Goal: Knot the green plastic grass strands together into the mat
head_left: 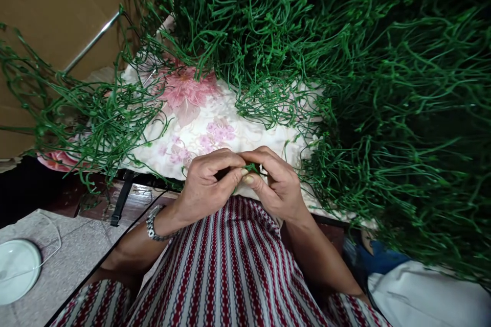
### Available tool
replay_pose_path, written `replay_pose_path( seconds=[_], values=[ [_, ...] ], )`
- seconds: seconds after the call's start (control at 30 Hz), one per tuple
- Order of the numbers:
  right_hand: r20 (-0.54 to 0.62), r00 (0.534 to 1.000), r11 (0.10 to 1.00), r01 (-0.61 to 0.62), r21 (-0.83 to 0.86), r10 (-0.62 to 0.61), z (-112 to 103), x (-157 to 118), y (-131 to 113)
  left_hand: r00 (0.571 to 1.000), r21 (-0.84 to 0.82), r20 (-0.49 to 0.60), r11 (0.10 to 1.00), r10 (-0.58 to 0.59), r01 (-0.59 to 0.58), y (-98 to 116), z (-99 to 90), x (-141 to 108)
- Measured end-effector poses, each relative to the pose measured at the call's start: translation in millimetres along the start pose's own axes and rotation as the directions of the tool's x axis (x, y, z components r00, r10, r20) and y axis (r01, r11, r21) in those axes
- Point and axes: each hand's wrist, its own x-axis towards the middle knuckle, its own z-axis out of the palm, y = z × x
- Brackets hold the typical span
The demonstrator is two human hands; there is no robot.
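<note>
Close to my body, my left hand (214, 180) and my right hand (274, 180) meet with thumbs and fingertips together. Between them they pinch a small green plastic stem piece (251, 167), mostly hidden by the fingers. Under the hands spreads a white cloth (192, 138) with pink flowers. A huge heap of thin green plastic stems (268, 25) covers the far side and the right. To the left of my left hand lies a smaller loose pile of similar stems (111, 122).
Brown cardboard (57, 5) stands at the upper left, with a metal rod (92, 41) against it. On the floor at lower left is a round white object (17, 271) with a thin cord. A pale cloth-like item (425, 291) sits at lower right. A black strap (123, 199) hangs from the table edge.
</note>
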Motion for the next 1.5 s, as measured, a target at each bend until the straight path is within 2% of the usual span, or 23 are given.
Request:
replay_pose_path(
  seconds=[0.07, 0.13, 0.23, 0.3, 0.37, 0.47, 0.53, 0.57, 0.6, 0.67, 0.7, 0.73, 0.77, 0.83, 0.97, 1.07, 1.2, 1.3, 1.37, 1.43, 1.5],
  values=[
    [0.009, 1.0, 0.998, 0.004, -0.061, -0.003, -2.8, -0.8, -0.7, 1.0, 0.042, 0.026, 0.999, 0.006, -0.007, 0.1, -0.3, -0.2],
    [0.051, 0.999, 0.981, 0.022, -0.191, -0.012, -7.4, -1.3, -3.1, 0.998, 0.131, 0.069, 0.991, 0.002, -0.011, 0.4, -1.7, -0.3],
    [0.194, 0.981, 0.899, 0.067, -0.434, 0.021, -16.3, 0.1, -9.5, 0.981, 0.307, 0.19, 0.951, -0.036, -0.024, 1.5, -6.1, 0.4],
    [0.308, 0.949, 0.87, 0.099, -0.483, 0.063, -22.2, 2.8, -13.6, 0.951, 0.363, 0.303, 0.93, -0.056, -0.061, 2.4, -10.5, 1.8],
    [0.434, 0.899, 0.915, 0.121, -0.384, 0.063, -26.9, 5.9, -15.6, 0.894, 0.292, 0.447, 0.95, -0.029, -0.115, 2.2, -15.5, 3.7],
    [0.58, 0.814, 0.996, 0.081, -0.035, -0.046, -29.2, 7.8, -13.0, 0.792, 0.029, 0.605, 0.992, 0.079, -0.121, -0.8, -22.2, 6.8],
    [0.619, 0.776, 0.979, -0.01, 0.205, -0.122, -28.1, 6.5, -9.7, 0.778, -0.129, 0.612, 0.988, 0.142, -0.08, -3.5, -25.1, 8.7],
    [0.592, 0.797, 0.959, -0.064, 0.276, -0.118, -27.2, 5.4, -8.3, 0.792, -0.174, 0.59, 0.983, 0.155, -0.062, -4.6, -25.9, 9.7],
    [0.529, 0.845, 0.948, -0.107, 0.301, -0.073, -26.2, 4.5, -7.4, 0.814, -0.199, 0.56, 0.979, 0.157, -0.052, -5.5, -26.2, 10.7],
    [0.301, 0.949, 0.957, -0.171, 0.235, 0.096, -23.9, 3.9, -6.8, 0.87, -0.192, 0.476, 0.981, 0.129, -0.041, -6.2, -25.2, 12.6],
    [0.189, 0.968, 0.963, -0.197, 0.181, 0.162, -22.3, 4.3, -7.0, 0.899, -0.177, 0.423, 0.983, 0.114, -0.041, -6.3, -23.9, 13.4],
    [0.118, 0.974, 0.969, -0.209, 0.13, 0.194, -20.2, 5.2, -7.2, 0.924, -0.159, 0.369, 0.986, 0.1, -0.043, -6.3, -22.1, 13.9],
    [0.093, 0.976, 0.976, -0.203, 0.082, 0.196, -17.6, 6.3, -7.4, 0.947, -0.142, 0.308, 0.989, 0.093, -0.051, -6.3, -19.9, 14.2],
    [0.105, 0.982, 0.987, -0.159, 0.02, 0.156, -11.2, 8.3, -6.8, 0.979, -0.092, 0.183, 0.993, 0.089, -0.073, -6.6, -14.6, 13.7],
    [0.067, 0.991, 0.993, -0.112, -0.032, 0.114, -0.3, 8.8, -2.3, 0.989, 0.069, 0.035, 0.987, 0.143, -0.145, -6.8, -5.6, 9.9],
    [0.073, 0.987, 0.989, -0.143, 0.032, 0.14, 0.5, 7.5, -0.3, 0.979, 0.147, 0.038, 0.968, 0.2, -0.203, -4.5, -4.3, 8.7],
    [0.103, 0.986, 0.989, -0.138, 0.048, 0.133, -7.5, 7.3, -3.0, 0.961, 0.081, 0.202, 0.975, 0.188, -0.208, -1.0, -10.2, 13.3],
    [0.217, 0.972, 0.994, -0.077, -0.084, 0.093, -17.3, 7.7, -7.0, 0.919, 0.128, 0.376, 0.976, 0.119, -0.178, 0.4, -17.9, 18.9],
    [0.346, 0.936, 0.986, -0.005, -0.165, 0.063, -23.9, 8.1, -9.1, 0.858, 0.182, 0.507, 0.963, 0.08, -0.197, 2.0, -22.9, 22.7],
    [0.494, 0.869, 0.987, 0.069, -0.145, 0.012, -28.8, 8.9, -9.9, 0.755, 0.166, 0.652, 0.958, 0.072, -0.235, 4.3, -26.5, 26.6],
    [0.612, 0.788, 0.994, 0.106, -0.02, -0.071, -31.0, 10.1, -9.0, 0.632, 0.094, 0.77, 0.964, 0.087, -0.247, 6.9, -28.2, 30.3]
  ],
)
